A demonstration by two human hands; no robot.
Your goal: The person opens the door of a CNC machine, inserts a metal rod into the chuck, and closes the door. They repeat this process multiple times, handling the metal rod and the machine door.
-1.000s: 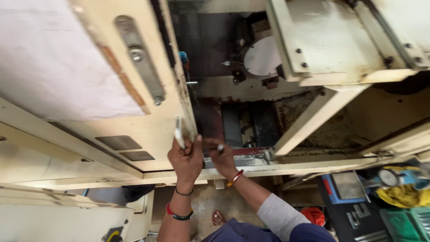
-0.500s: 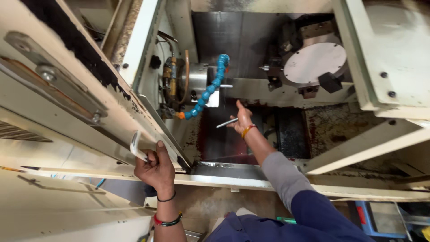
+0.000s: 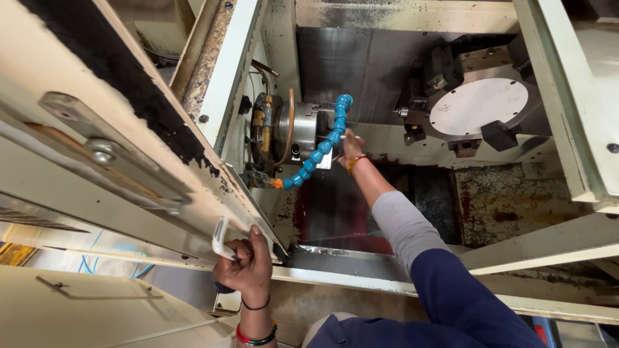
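Observation:
My left hand [image 3: 244, 265] is closed around a pale metal door handle [image 3: 220, 237] at the lower edge of the cream sliding door [image 3: 97, 129]. My right arm reaches deep into the machine. There my right hand [image 3: 349, 147] is at the face of the round steel chuck [image 3: 303, 129], fingers closed on a small light metal piece [image 3: 325, 159] that is mostly hidden. A blue segmented coolant hose [image 3: 322, 145] with an orange base curves just in front of the hand.
A dark tool turret [image 3: 477, 106] with a pale round face sits to the right inside the enclosure. Below it lies a stained, rusty machine bed [image 3: 503, 206]. Cream frame beams [image 3: 554, 238] border the opening on the right and bottom.
The view has swung into the machine's inside. My right hand moved forward from mid-air to the chuck with the metal piece. My left hand stays on the door handle.

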